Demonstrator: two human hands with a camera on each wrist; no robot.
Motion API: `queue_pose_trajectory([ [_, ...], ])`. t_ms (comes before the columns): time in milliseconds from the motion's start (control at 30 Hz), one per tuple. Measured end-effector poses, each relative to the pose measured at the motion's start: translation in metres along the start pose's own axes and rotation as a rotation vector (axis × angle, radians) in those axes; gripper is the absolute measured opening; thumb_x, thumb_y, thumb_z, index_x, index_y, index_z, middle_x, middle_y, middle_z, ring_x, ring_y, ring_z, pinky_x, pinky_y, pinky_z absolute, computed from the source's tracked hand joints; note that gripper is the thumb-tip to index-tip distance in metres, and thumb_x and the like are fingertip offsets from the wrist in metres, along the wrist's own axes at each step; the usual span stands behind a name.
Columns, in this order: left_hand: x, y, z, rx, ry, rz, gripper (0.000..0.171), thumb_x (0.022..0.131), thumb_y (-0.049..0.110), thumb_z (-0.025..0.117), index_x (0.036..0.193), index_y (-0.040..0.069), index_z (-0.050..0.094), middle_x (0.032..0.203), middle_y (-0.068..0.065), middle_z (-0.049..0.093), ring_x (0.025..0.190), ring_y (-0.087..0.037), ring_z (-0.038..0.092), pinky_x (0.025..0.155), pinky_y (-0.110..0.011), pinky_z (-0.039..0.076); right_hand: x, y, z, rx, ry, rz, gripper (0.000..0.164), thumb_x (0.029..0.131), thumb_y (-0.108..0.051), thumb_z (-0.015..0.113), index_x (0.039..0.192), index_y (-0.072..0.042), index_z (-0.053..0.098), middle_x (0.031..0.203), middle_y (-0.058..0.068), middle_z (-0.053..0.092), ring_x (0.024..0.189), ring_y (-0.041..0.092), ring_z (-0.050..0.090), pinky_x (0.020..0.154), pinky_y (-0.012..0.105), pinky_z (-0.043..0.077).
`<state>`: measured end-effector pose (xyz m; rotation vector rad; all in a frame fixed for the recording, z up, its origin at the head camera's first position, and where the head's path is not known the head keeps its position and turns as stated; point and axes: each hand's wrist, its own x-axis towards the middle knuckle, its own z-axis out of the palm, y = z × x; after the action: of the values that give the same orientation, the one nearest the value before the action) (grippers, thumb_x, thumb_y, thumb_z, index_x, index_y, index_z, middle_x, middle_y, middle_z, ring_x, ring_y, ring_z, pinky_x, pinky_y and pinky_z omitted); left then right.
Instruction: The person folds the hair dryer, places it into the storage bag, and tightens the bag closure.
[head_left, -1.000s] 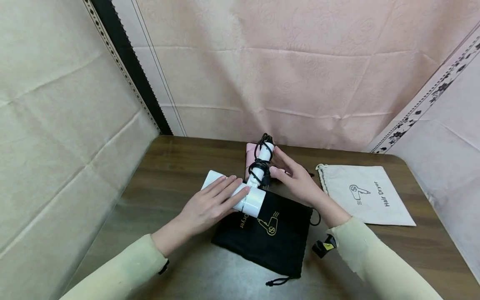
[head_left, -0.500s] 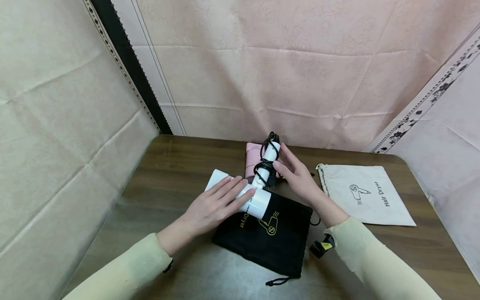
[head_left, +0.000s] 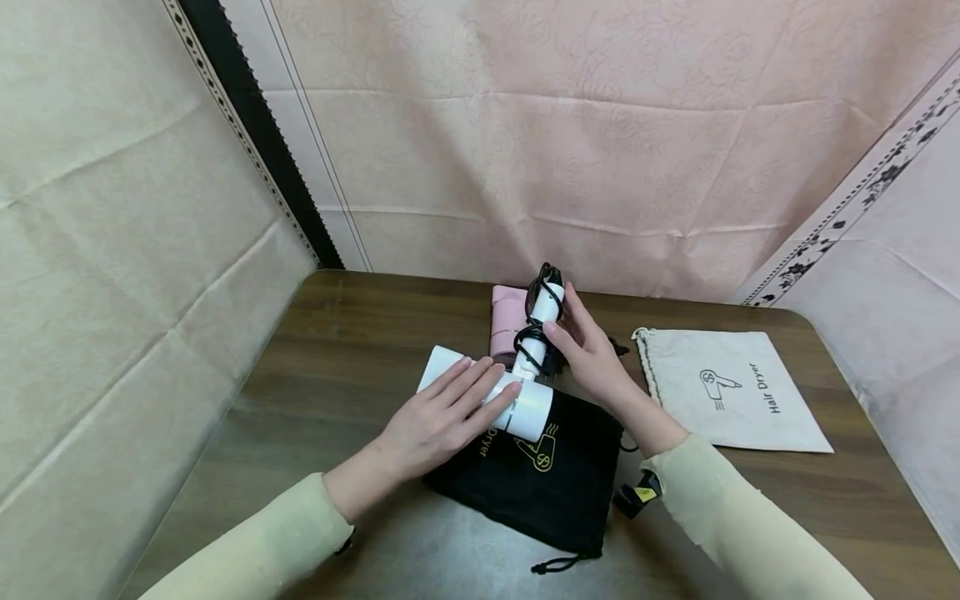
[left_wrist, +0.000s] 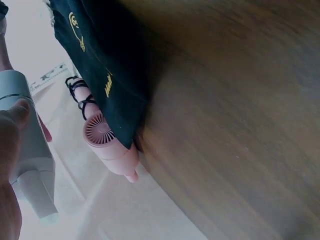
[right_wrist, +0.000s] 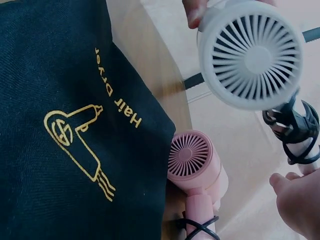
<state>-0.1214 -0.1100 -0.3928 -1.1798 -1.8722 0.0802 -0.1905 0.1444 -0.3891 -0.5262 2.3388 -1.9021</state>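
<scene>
Drawstring bag of black cloth [head_left: 562,504] up close, spread on the brown wooden table [head_left: 360,358]. Held up over the bag's far edge, the white barrel-shaped hair dryer [head_left: 534,412], black cord [head_left: 532,335] wound round its handle. Left hand [head_left: 441,419], grip clamped on the barrel; right hand [head_left: 594,357] at the handle, grip pinching or just touching, can't tell. To the right, flat off-white cloth bag [head_left: 750,425]. Farther back, pink hair dryer [head_left: 507,318], then pale pink fabric backdrop [head_left: 600,167].

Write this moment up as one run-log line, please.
left hand: grips white hair dryer above black bag | right hand: at cord-wrapped handle | pink hair dryer: beyond black bag | pale bag: flat, at right
</scene>
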Motion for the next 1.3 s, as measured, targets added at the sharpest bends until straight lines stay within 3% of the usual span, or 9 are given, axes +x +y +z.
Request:
queue_pose_trajectory([
  [200,0.007,0.004,0.001,0.052,0.052,0.020,0.036,0.098,0.000,0.041,0.127,0.008,0.060,0.125,-0.018,0.062,0.113,-0.029,0.062,0.095,-0.042,0.050,0.004,0.001,0.004,0.008,0.025,-0.026,0.069,0.101,-0.033,0.048,0.154,-0.034,0.003,0.160,-0.008,0.008,0.146,0.012,0.015,0.116,0.040,0.023],
  [367,0.009,0.006,0.003,0.044,0.085,0.042,0.035,0.096,0.005,0.042,0.126,0.007,0.061,0.122,-0.019,0.063,0.112,-0.030,0.063,0.094,-0.043,0.051,0.006,-0.004,0.009,0.015,0.046,-0.051,0.069,0.102,-0.023,0.046,0.155,-0.029,0.002,0.162,-0.001,0.006,0.144,0.021,0.024,0.111,0.042,0.033],
  [600,0.010,0.005,0.005,0.031,0.070,0.072,0.037,0.096,0.008,0.041,0.127,0.006,0.060,0.124,-0.020,0.062,0.113,-0.028,0.062,0.095,-0.044,0.050,0.002,-0.024,0.017,-0.011,0.063,-0.084,0.068,0.102,-0.017,0.044,0.156,-0.021,0.003,0.161,0.007,0.006,0.135,0.028,0.037,0.101,0.038,0.044],
  [867,0.001,0.001,0.013,0.006,0.045,0.107,0.038,0.098,-0.001,0.036,0.129,0.004,0.058,0.129,-0.022,0.059,0.118,-0.031,0.059,0.099,-0.046,0.047,0.005,-0.026,0.021,-0.002,0.047,-0.123,0.067,0.101,-0.011,0.043,0.156,-0.015,0.005,0.162,0.007,0.004,0.139,0.026,0.031,0.102,0.032,0.042],
  [1000,-0.005,0.000,0.017,-0.020,0.039,0.116,0.039,0.098,-0.002,0.036,0.132,0.003,0.055,0.131,-0.023,0.057,0.119,-0.032,0.058,0.100,-0.047,0.046,0.007,-0.026,0.024,0.011,0.044,-0.140,0.067,0.101,-0.008,0.043,0.156,-0.014,0.006,0.161,0.007,0.005,0.136,0.027,0.035,0.098,0.030,0.046],
  [1100,-0.006,-0.002,0.018,-0.030,0.038,0.123,0.040,0.098,-0.003,0.035,0.132,0.003,0.054,0.130,-0.022,0.058,0.120,-0.033,0.058,0.100,-0.048,0.046,0.008,-0.027,0.025,0.013,0.048,-0.143,0.067,0.100,-0.007,0.043,0.156,-0.014,0.007,0.161,0.007,0.005,0.135,0.028,0.037,0.098,0.035,0.047],
  [1300,-0.002,-0.006,0.014,-0.014,0.075,0.159,0.037,0.097,-0.002,0.038,0.129,0.003,0.057,0.126,-0.021,0.060,0.115,-0.032,0.061,0.097,-0.048,0.048,0.007,-0.031,0.025,-0.039,0.049,-0.139,0.067,0.100,-0.008,0.045,0.156,-0.015,0.010,0.161,0.007,0.007,0.142,0.024,0.025,0.110,0.046,0.033],
])
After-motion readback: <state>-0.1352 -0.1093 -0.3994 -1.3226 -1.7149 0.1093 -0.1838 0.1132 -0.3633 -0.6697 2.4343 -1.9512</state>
